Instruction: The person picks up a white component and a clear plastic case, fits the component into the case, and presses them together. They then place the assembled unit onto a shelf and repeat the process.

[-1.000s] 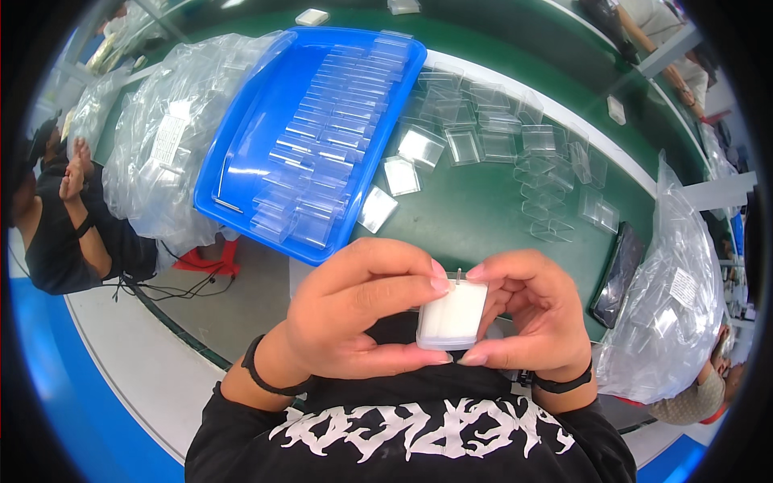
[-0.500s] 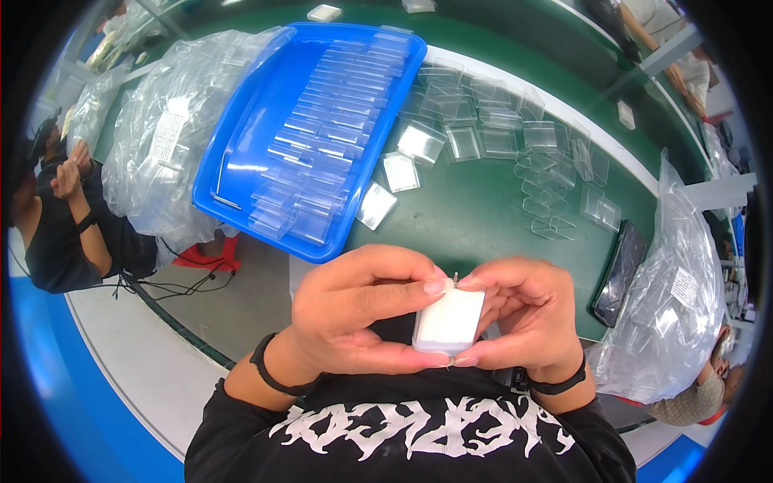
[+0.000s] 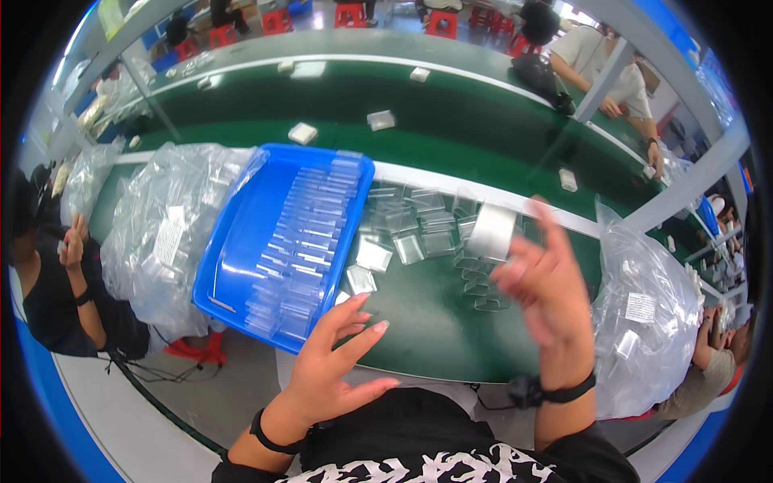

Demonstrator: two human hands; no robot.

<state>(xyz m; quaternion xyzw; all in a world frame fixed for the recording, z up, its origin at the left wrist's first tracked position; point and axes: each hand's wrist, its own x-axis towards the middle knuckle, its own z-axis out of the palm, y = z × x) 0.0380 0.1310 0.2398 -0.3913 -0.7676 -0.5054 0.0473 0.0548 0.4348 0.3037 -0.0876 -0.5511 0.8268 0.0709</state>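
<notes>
A white block-shaped charger is at the fingertips of my right hand, over the far side of the green work surface. The hand is smeared by motion, with its index finger stretched away from the charger; whether the fingers still grip it is unclear. Lower left, my left hand is open and holds nothing, fingers spread near the tray's front corner. Clear plastic sleeves lie loose beyond it. Rows of similar clear sleeves fill the right part of a blue tray.
Large clear plastic bags stand left of the tray, and another bag is at the right. Past a white rail runs a green belt carrying scattered white pieces. Grey posts rise at the right. Co-workers sit on both sides.
Both hands held the charger together near my body. They have parted: the right has swung forward with the charger, the left is empty. The view has tilted up, showing more belt.
</notes>
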